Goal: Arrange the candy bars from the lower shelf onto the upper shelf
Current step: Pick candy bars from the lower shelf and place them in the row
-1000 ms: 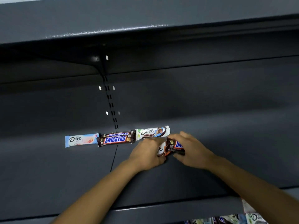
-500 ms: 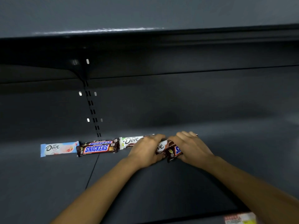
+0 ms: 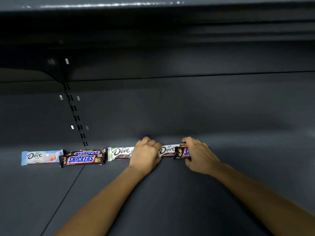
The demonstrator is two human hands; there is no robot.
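Observation:
A row of candy bars lies along the back of the dark grey shelf (image 3: 170,193). From the left: a pale blue Dove bar (image 3: 40,157), two Snickers bars (image 3: 81,159) one behind the other, and a white Dove bar (image 3: 120,153). My left hand (image 3: 145,155) rests with curled fingers between that bar and a brown-and-white Dove bar (image 3: 166,150), touching its left end. My right hand (image 3: 198,154) grips a Snickers bar (image 3: 182,152) lying against the front of that Dove bar, covering most of it.
The shelf's back panel (image 3: 187,108) rises right behind the row. A slotted upright (image 3: 75,114) runs down it at the left. Another shelf (image 3: 153,7) overhangs at the top. A seam (image 3: 64,196) splits the shelf surface at the left.
Both hands have pushed their bars back to the rear wall, in line with the row. The hands have moved apart, uncovering the brown-and-white Dove bar. The camera has come closer.

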